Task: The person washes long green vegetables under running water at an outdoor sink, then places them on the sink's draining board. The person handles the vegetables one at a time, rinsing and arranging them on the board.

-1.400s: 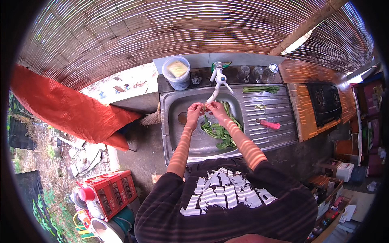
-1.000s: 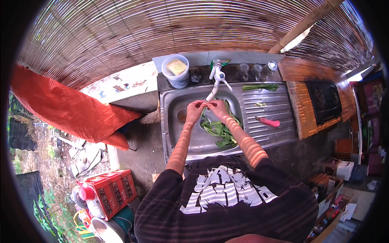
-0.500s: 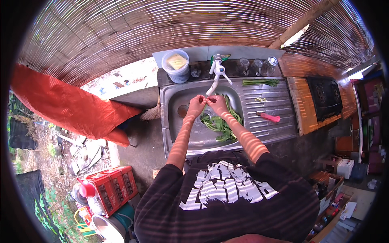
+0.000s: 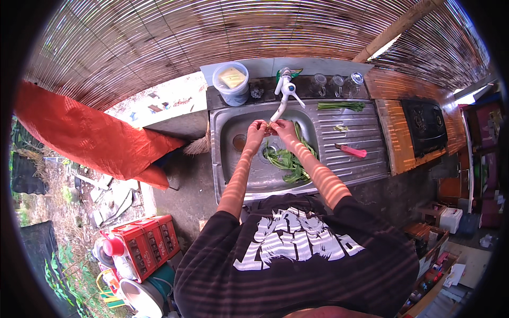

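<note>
Working with left hand (image 4: 256, 130) and right hand (image 4: 285, 130) close together just below tap (image 4: 287, 89), fingertips pressed together; cannot tell pinched item. Noting leafy greens (image 4: 284, 161) in sink basin (image 4: 232, 172), partly under right forearm (image 4: 320, 177). Judged as fine two-handed finger work; next, probably calling for light, steady pinch.

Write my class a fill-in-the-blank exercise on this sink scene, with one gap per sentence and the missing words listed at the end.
1. The left hand and right hand meet near the spout of the white ____.
2. The knife on the drainboard has a handle coloured ____.
3. The number of glasses in the row behind the drainboard is ____.
4. The black stove is to the ____ of the sink.

Missing words: tap; pink; three; right.
</note>
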### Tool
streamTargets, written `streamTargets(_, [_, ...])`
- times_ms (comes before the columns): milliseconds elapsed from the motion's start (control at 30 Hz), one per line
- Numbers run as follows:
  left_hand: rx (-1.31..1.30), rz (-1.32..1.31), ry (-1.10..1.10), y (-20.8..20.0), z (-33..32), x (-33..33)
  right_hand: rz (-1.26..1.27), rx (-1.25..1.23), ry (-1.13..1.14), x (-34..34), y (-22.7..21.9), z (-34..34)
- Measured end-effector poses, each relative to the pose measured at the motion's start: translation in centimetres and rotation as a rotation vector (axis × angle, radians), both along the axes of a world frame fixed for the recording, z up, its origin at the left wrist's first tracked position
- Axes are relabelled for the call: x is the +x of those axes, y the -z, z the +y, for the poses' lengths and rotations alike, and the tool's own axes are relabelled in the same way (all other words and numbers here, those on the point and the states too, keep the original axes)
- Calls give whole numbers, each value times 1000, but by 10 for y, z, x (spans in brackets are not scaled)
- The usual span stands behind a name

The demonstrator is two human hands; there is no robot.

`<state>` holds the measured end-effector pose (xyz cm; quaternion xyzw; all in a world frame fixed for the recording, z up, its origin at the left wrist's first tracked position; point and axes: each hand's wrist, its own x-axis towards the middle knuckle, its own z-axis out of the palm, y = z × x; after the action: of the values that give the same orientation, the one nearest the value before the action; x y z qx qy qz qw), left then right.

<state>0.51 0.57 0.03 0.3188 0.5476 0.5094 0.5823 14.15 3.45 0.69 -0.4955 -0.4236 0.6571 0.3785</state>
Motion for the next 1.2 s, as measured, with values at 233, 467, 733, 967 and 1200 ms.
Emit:
streamTargets(233, [17,-126,-37,6,-8,-6,-63,-102,-29,-1,-10,1])
streamTargets(467, [21,35,83,5,-15,-6,-149,-62,-31,2,-6,1])
streamTargets(733, [-23,-23,-31,4,-12,4,-10,-141,-88,10,5,-12])
streamTargets(967, [-184,-82,-15,5,0,-6,-90,-11,-164,13,15,-19])
streamTargets(1200, [-296,-118,-31,-9,6,-5,-236,73,-152,24,-6,-23])
